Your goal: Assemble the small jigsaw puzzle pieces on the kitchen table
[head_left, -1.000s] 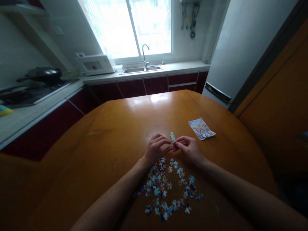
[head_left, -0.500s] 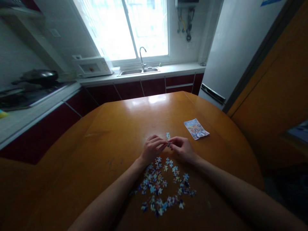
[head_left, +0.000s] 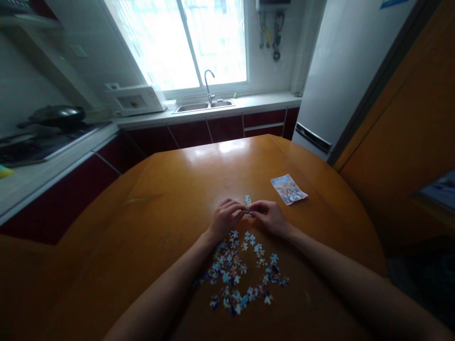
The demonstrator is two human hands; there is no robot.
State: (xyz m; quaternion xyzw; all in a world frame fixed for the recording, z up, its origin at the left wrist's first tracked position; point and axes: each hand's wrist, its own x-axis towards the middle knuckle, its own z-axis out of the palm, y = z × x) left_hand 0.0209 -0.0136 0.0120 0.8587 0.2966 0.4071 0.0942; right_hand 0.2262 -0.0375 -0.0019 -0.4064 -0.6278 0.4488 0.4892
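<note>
Head camera: not a huge change over the last second, tbh. The whole view has swung a bit, so everything sits further left in frame, but the left hand [head_left: 224,219] really has changed shape. Its index finger was more bent a second ago and now reaches out straighter, right up to the near end of the puzzle strip [head_left: 248,199]. The loose pieces [head_left: 227,265] on the near side look the same as before, so I'd call this fiddly fitting work at that one end rather than picking through the pile.

Pose-wise, both wrists rest low over the wooden table [head_left: 170,189], forearms coming in from the near left and near right, and the fingertips meet in the middle. The right hand [head_left: 272,218] has thumb and index pinching the strip's near end, other fingers curled under. Left thumb and index come close together there too, but I can't tell if they're gripping anything. The strip pokes out between the hands, pointing to the far side, with the printed sheet [head_left: 289,189] lying farther right.
</note>
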